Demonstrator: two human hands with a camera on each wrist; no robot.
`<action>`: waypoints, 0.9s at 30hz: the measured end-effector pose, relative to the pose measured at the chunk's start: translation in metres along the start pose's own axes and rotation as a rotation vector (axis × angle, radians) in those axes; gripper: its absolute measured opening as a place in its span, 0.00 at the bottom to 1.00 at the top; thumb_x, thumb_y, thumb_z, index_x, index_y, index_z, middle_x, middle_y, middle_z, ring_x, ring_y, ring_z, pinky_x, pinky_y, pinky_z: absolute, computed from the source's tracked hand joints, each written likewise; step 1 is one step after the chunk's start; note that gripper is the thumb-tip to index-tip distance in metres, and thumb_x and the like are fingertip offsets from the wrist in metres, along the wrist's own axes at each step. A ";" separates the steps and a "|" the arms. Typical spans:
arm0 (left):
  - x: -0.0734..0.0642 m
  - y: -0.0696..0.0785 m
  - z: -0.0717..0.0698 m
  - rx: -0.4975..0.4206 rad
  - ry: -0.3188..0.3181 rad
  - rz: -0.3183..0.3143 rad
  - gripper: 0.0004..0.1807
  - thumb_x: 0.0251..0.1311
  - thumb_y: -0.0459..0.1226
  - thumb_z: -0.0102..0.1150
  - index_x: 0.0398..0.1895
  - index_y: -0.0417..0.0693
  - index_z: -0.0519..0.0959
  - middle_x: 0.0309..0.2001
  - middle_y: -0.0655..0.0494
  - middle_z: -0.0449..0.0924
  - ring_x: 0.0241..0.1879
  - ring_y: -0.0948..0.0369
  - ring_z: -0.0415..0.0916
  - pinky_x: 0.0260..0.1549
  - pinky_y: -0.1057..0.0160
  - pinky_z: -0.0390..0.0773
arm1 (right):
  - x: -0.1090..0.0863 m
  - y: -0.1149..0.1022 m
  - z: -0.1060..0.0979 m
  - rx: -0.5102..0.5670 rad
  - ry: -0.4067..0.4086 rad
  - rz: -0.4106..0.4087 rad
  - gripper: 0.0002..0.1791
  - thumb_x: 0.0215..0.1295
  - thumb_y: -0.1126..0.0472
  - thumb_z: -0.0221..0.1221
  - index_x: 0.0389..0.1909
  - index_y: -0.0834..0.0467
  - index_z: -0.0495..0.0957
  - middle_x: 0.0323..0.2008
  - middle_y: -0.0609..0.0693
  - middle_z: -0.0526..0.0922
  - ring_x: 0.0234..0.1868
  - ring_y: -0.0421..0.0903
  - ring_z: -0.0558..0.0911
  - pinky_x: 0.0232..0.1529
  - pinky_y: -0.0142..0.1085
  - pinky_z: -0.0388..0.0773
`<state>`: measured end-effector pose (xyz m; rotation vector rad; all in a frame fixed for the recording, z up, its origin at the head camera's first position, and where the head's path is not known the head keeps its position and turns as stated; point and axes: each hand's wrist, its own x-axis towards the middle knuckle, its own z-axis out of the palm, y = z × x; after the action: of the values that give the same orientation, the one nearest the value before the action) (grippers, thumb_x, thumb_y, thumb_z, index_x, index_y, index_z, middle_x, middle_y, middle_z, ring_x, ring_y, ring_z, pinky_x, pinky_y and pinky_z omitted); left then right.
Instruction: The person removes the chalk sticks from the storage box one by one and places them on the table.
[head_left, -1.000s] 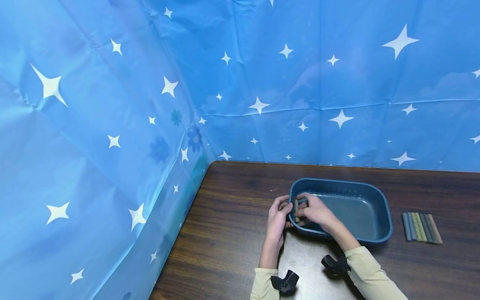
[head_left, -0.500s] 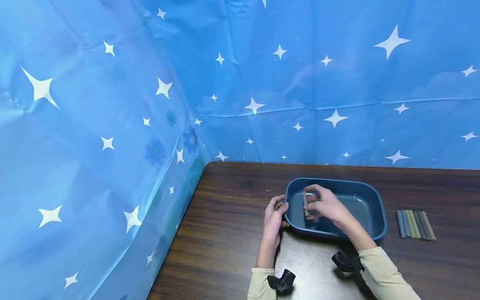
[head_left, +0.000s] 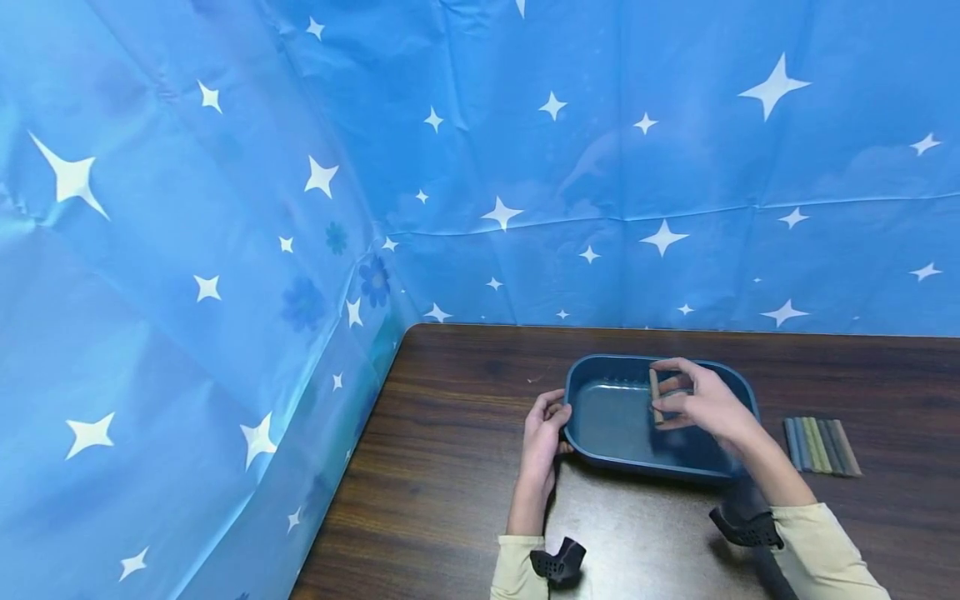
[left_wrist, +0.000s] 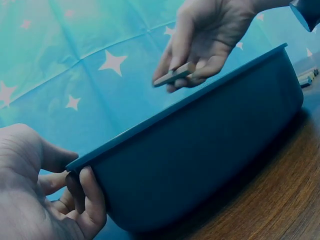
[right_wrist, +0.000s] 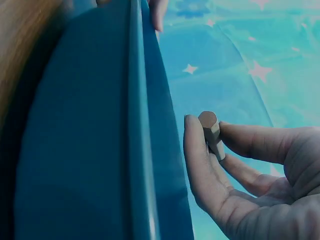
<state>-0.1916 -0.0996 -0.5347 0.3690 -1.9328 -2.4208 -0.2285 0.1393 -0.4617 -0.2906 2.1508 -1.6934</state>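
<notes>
My left hand (head_left: 542, 437) grips the left end of a dark blue plastic basin (head_left: 600, 463), thumb on the rim and fingers curled beneath it. My right hand (head_left: 708, 406) is over the basin's right half and pinches a tan stick (head_left: 656, 396) between thumb and fingertips. In the right wrist view the stick (right_wrist: 208, 120) shows a flat, many-sided end, brownish in colour. The left wrist view has the stick (left_wrist: 172, 76) above the basin's rim, partly covered by fingers. From the head view, the visible basin floor holds nothing.
To the right of the basin, several coloured sticks (head_left: 821, 447) lie side by side in blue, green, dark grey and brown. The dark wood table (head_left: 450, 433) ends at a blue star-patterned curtain (head_left: 570, 167) behind and to the left.
My right hand has lifted the tan stick away from the basin's left end and carried it rightward over the basin. My left hand keeps its grip on the rim.
</notes>
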 end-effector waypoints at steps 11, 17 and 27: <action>0.000 0.001 0.001 0.007 0.002 0.001 0.20 0.70 0.33 0.56 0.63 0.34 0.75 0.44 0.45 0.78 0.29 0.63 0.72 0.20 0.71 0.72 | -0.018 0.010 -0.039 -0.069 0.073 -0.016 0.36 0.75 0.70 0.55 0.77 0.73 0.51 0.58 0.75 0.69 0.47 0.57 0.85 0.46 0.52 0.86; 0.000 0.000 0.001 0.002 0.004 -0.003 0.20 0.70 0.33 0.56 0.63 0.34 0.75 0.44 0.46 0.78 0.30 0.63 0.72 0.20 0.71 0.73 | -0.032 0.019 -0.068 -0.131 0.132 -0.003 0.37 0.77 0.67 0.54 0.78 0.73 0.47 0.63 0.80 0.65 0.43 0.41 0.85 0.47 0.47 0.86; 0.000 0.000 0.000 0.000 -0.001 0.009 0.20 0.71 0.33 0.56 0.63 0.33 0.75 0.44 0.44 0.78 0.28 0.63 0.72 0.19 0.71 0.73 | -0.054 0.039 -0.111 -0.218 0.251 -0.002 0.37 0.78 0.66 0.54 0.77 0.76 0.47 0.60 0.80 0.66 0.36 0.29 0.81 0.40 0.42 0.87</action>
<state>-0.1914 -0.0993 -0.5348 0.3581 -1.9307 -2.4157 -0.2235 0.2681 -0.4680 -0.1443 2.5251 -1.5674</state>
